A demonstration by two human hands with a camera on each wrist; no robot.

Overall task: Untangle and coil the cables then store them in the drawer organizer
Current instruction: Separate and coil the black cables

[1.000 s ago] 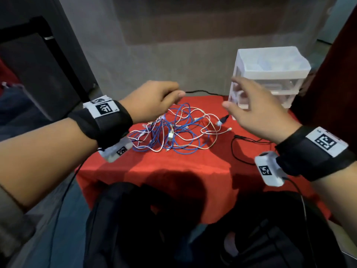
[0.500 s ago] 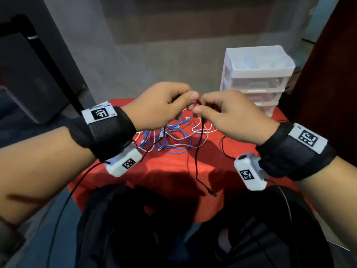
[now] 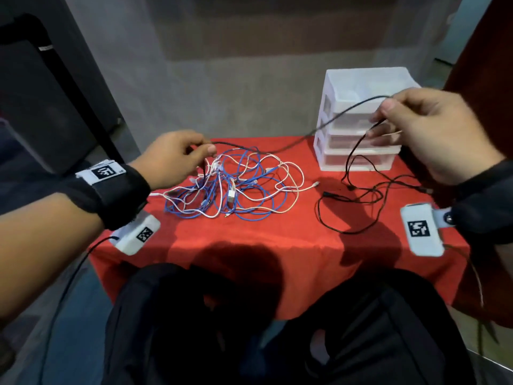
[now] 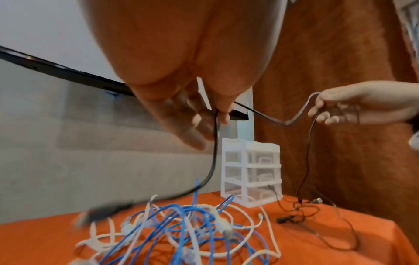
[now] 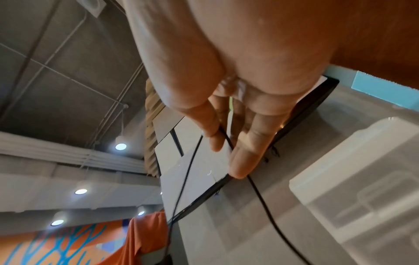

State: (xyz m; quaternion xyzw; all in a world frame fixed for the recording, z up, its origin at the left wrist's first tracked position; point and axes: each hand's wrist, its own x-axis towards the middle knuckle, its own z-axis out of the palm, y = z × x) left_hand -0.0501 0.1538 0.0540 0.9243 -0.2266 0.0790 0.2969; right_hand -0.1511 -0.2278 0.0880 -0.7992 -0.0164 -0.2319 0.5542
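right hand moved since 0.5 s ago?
Yes. The right hand has swung right, away from the left hand, and now sits in front of the drawer organizer, pinching the black cable.

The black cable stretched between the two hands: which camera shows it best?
The head view: the black cable runs whole from the left hand to the right hand, then trails onto the red cloth. The left wrist view shows most of it, partly blurred. The right wrist view shows only short strands by the fingers.

Cable tangle (image 3: 233, 187) left of centre on the table (image 3: 249, 245). Drawer organizer (image 3: 361, 120) at far right corner; loose cable (image 3: 361, 195) just before it.
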